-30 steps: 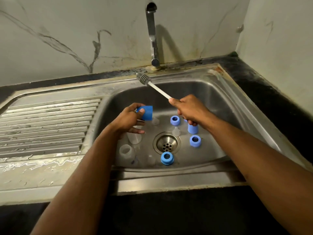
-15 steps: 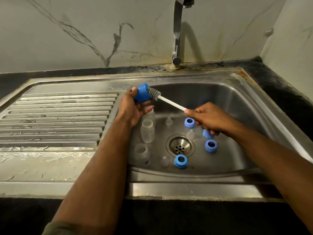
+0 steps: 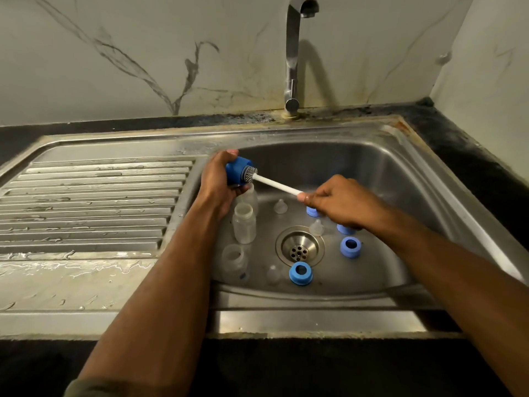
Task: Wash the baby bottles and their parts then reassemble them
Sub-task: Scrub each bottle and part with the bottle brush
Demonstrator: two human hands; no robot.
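Left hand point(image 3: 217, 184) grips blue cap point(image 3: 237, 170) — right hand point(image 3: 337, 200) seemingly pinches brush point(image 3: 274, 184).

The brushed stainless steel sink basin point(image 3: 400, 179) under both hands looks dull-shiny, smudgy with water film. Ribbed steel drainboard point(image 3: 94, 202) left of the left hand is wet and streaky. The blue matt plastic cap point(image 3: 236, 170) in the left hand point(image 3: 217, 187) looks smooth, and the white plastic-handled brush point(image 3: 274, 184) the right hand point(image 3: 340, 202) pinches has dark, rough bristles. Cloudy translucent plastic bottles point(image 3: 244, 223) just below the left hand. Polished chrome tap point(image 3: 293, 53) beyond the hands is glossy; the veined marble-look wall point(image 3: 143, 53) behind is smooth, semi-matt.
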